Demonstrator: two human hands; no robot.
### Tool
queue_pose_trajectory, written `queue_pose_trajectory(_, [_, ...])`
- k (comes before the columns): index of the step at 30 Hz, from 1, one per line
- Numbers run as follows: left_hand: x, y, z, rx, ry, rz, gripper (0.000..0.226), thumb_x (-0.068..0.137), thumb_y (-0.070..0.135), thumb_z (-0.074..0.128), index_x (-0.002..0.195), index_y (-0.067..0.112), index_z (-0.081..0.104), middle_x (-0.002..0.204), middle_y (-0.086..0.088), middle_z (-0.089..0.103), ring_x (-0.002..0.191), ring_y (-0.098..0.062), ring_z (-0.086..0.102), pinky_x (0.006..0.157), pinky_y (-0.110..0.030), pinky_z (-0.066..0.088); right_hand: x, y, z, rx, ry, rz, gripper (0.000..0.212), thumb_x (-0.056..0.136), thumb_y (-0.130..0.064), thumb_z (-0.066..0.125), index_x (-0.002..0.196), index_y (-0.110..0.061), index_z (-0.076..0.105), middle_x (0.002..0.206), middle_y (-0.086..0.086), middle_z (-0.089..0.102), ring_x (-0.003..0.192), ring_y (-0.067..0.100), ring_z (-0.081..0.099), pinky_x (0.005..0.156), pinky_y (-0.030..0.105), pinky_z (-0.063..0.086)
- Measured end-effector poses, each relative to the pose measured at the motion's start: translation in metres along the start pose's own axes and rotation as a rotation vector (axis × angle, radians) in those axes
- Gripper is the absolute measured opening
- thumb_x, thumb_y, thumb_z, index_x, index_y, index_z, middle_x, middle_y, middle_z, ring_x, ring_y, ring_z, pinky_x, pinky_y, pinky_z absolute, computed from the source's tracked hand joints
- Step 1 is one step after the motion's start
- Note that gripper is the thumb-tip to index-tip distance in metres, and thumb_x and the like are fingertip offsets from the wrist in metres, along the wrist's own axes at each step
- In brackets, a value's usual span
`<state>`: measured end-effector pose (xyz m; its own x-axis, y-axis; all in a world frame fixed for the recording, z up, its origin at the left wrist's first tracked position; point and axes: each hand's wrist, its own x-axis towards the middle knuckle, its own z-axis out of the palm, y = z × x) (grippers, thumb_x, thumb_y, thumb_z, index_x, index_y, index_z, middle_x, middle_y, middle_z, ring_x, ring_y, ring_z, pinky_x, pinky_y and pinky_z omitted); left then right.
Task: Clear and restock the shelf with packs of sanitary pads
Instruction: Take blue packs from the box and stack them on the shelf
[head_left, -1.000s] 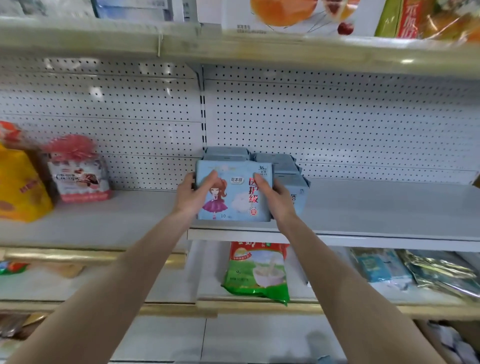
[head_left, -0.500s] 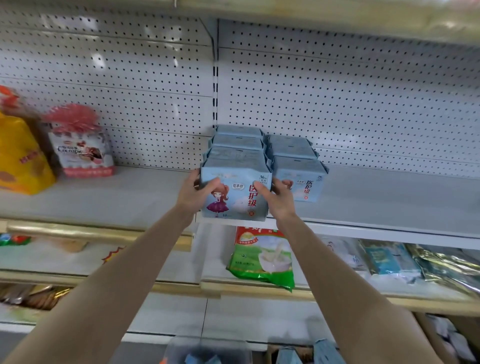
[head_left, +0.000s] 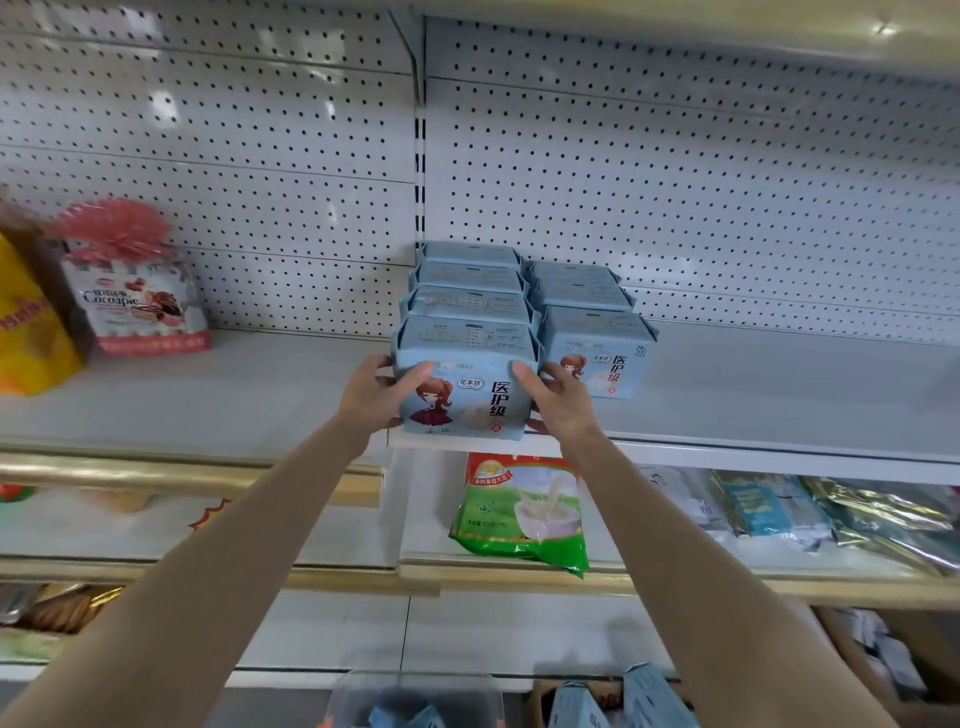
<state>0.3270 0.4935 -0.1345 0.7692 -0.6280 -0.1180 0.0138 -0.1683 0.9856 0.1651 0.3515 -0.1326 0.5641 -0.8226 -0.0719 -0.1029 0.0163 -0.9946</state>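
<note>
Both hands, left and right, grip the front pack by its sides, fingers closed on it, at the shelf front edge, likely to square it with the row behind, facing out.

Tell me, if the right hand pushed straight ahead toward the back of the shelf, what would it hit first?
Probably the front pack of the right-hand row. The right hand grips the right side of the front-left pack, and that neighbouring pack stands just beyond its fingers, though the gap is hard to judge.
</note>
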Motion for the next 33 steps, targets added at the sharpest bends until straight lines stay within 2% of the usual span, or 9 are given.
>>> queue_pose_trajectory(4, [0.001, 0.000, 0.000, -0.050, -0.010, 0.025, 0.051, 0.089, 0.034, 0.069, 0.130, 0.010, 0.050, 0.101, -0.007, 0.070, 0.083, -0.016, 0.071, 0.067, -0.033, 0.061, 0.000, -0.004, -0.002, 0.124, -0.026, 0.002, 0.015, 0.096, -0.028, 0.062, 0.108, -0.024, 0.055, 0.098, -0.011, 0.065, 0.102, 0.020, 0.064, 0.085, 0.032, 0.055])
queue_pose_trajectory(8, [0.002, 0.002, 0.005, -0.077, 0.000, 0.044, 0.046, 0.091, 0.030, 0.067, 0.130, 0.011, 0.051, 0.100, -0.006, 0.069, 0.082, -0.014, 0.069, 0.062, -0.029, 0.060, 0.002, -0.003, 0.002, 0.123, 0.006, 0.000, 0.040, 0.095, -0.030, 0.062, 0.131, -0.014, 0.055, 0.116, 0.002, 0.065, 0.114, 0.023, 0.063, 0.102, 0.039, 0.050])
queue_pose_trajectory(17, [0.010, 0.011, 0.009, -0.099, 0.008, 0.038, 0.040, 0.091, 0.029, 0.067, 0.126, 0.015, 0.054, 0.107, -0.011, 0.069, 0.084, -0.019, 0.070, 0.079, -0.043, 0.059, 0.013, -0.009, 0.008, 0.115, 0.030, 0.008, 0.050, 0.095, -0.033, 0.061, 0.138, -0.010, 0.049, 0.132, 0.009, 0.061, 0.120, 0.025, 0.059, 0.108, 0.044, 0.044])
queue_pose_trajectory(21, [0.012, 0.015, 0.011, -0.090, 0.019, 0.041, 0.038, 0.091, 0.030, 0.067, 0.124, 0.017, 0.054, 0.111, -0.010, 0.068, 0.086, -0.018, 0.069, 0.077, -0.039, 0.059, 0.018, -0.013, 0.005, 0.088, 0.021, -0.006, 0.032, 0.097, -0.032, 0.059, 0.124, -0.016, 0.054, 0.112, 0.001, 0.064, 0.115, 0.023, 0.060, 0.107, 0.043, 0.045])
queue_pose_trajectory(23, [0.012, 0.014, 0.012, -0.075, 0.017, 0.048, 0.038, 0.090, 0.030, 0.068, 0.124, 0.017, 0.053, 0.115, -0.008, 0.066, 0.095, -0.020, 0.067, 0.079, -0.035, 0.057, 0.020, -0.012, 0.004, 0.069, 0.034, -0.014, 0.037, 0.096, -0.034, 0.060, 0.125, -0.013, 0.053, 0.120, 0.004, 0.063, 0.120, 0.024, 0.057, 0.108, 0.045, 0.043])
queue_pose_trajectory(25, [0.010, 0.014, 0.012, -0.025, 0.014, 0.073, 0.039, 0.091, 0.029, 0.067, 0.125, 0.018, 0.052, 0.118, -0.004, 0.062, 0.103, -0.018, 0.062, 0.081, -0.030, 0.054, 0.021, -0.010, 0.003, 0.040, 0.048, -0.015, 0.055, 0.095, -0.039, 0.060, 0.140, -0.010, 0.047, 0.134, 0.008, 0.058, 0.127, 0.024, 0.053, 0.110, 0.046, 0.041])
queue_pose_trajectory(29, [0.004, 0.014, 0.008, 0.038, 0.057, 0.098, 0.061, 0.090, 0.034, 0.067, 0.141, 0.015, 0.040, 0.138, -0.007, 0.045, 0.127, -0.021, 0.044, 0.101, -0.036, 0.042, 0.017, -0.007, -0.003, -0.005, 0.099, -0.020, 0.059, 0.094, -0.046, 0.058, 0.142, -0.014, 0.047, 0.137, 0.007, 0.055, 0.126, 0.023, 0.052, 0.109, 0.046, 0.041])
queue_pose_trajectory(31, [-0.001, 0.015, 0.004, 0.055, 0.089, 0.109, 0.070, 0.090, 0.036, 0.066, 0.147, 0.012, 0.032, 0.145, -0.009, 0.039, 0.131, -0.021, 0.040, 0.097, -0.030, 0.036, 0.013, -0.009, -0.008, -0.013, 0.136, -0.027, 0.059, 0.094, -0.047, 0.058, 0.140, -0.013, 0.048, 0.136, 0.006, 0.055, 0.123, 0.023, 0.053, 0.104, 0.044, 0.046])
queue_pose_trajectory(33, [-0.003, 0.018, -0.001, 0.045, 0.114, 0.120, 0.073, 0.090, 0.036, 0.066, 0.149, 0.013, 0.029, 0.147, -0.010, 0.037, 0.131, -0.022, 0.041, 0.095, -0.029, 0.035, 0.011, -0.012, -0.011, 0.011, 0.152, -0.033, 0.057, 0.094, -0.046, 0.058, 0.138, -0.010, 0.049, 0.133, 0.005, 0.056, 0.117, 0.022, 0.055, 0.090, 0.035, 0.049])
